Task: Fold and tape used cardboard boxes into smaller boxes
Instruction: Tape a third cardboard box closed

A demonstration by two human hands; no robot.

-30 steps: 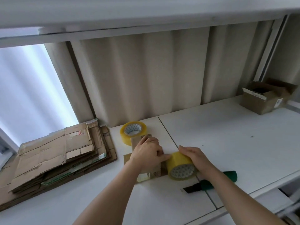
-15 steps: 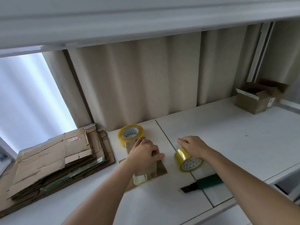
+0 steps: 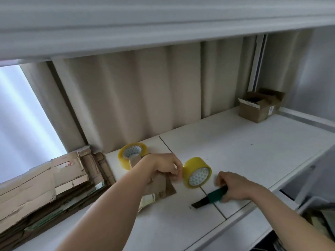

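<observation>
Fingers (image 3: 178, 173) of left hand (image 3: 163, 164) pinching tape (image 3: 197, 172) taut over cardboard (image 3: 159, 186); right hand (image 3: 233, 188) gripping cutter (image 3: 211, 197), likely to cut.

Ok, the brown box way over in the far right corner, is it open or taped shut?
Open. The brown box stands on the white table with its top flaps raised and spread, showing a dark inside. What it holds cannot be told.
</observation>
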